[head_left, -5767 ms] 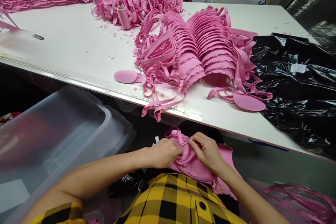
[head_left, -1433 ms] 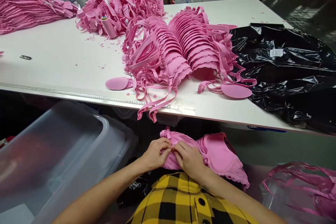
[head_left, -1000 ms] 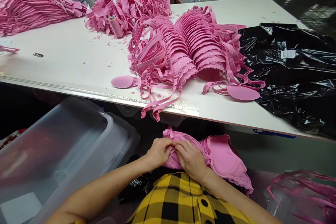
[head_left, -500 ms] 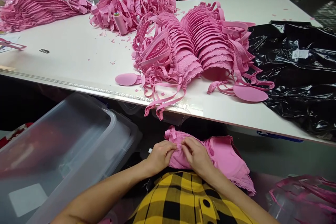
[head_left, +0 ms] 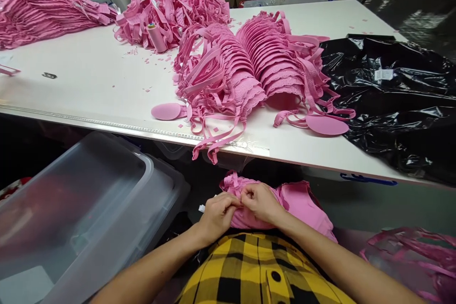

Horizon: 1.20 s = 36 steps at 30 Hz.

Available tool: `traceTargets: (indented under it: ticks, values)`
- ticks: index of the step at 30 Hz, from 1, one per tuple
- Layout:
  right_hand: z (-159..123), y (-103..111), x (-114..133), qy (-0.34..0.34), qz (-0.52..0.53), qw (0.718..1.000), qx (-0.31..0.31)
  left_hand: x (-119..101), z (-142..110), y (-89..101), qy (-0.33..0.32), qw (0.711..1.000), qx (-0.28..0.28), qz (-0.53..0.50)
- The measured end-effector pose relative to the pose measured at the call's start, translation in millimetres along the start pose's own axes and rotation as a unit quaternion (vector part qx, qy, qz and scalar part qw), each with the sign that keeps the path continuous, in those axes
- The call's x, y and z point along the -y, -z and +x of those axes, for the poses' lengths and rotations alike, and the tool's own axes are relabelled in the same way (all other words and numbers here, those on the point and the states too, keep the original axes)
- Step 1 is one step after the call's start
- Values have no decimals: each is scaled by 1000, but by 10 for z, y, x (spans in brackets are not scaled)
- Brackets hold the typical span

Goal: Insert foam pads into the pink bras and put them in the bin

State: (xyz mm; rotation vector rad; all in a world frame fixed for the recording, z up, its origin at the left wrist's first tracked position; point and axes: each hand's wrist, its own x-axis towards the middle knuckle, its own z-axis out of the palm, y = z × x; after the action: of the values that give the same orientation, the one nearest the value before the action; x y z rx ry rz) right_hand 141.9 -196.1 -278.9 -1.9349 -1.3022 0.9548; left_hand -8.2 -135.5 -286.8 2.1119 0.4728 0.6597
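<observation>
A pink bra (head_left: 302,204) lies across my lap, just below the table's front edge. My left hand (head_left: 220,213) pinches its fabric with thumb and forefinger near the left cup. Close against it, my right hand (head_left: 260,203) is closed in a pinch on the same spot, the fingertips of both hands almost touching. Whatever small part sits between the fingertips is too small to make out. A white tag (head_left: 202,208) sticks out left of my left hand. On the table ahead, a row of nested pink bras (head_left: 249,66) has its straps hanging over the edge.
Left of me stands a translucent plastic bin (head_left: 107,209). The white table (head_left: 107,99) carries a heap of pink straps (head_left: 185,7), a thread spool (head_left: 156,38), a pink garment stack (head_left: 46,14) and black plastic wrapping (head_left: 388,99). More pink straps (head_left: 409,251) lie at lower right.
The camera view has shifted slightly. My right hand has moved in closer to my left, its fingers now more curled at the fabric.
</observation>
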Motion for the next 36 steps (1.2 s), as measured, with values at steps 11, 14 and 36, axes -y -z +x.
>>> traceTargets:
  ticks: [11, 14, 36]
  values:
    - [-75, -41, -52, -7, 83, 995, -63, -55, -1, -295, 3, 990, -138, 11]
    - [-59, -45, -85, -6, 82, 995, -64, -5, -36, -337, -15, 989, -146, 31]
    - [-148, 142, 168, 9, 38, 998, -47, -114, -67, -278, 178, 966, -119, -143]
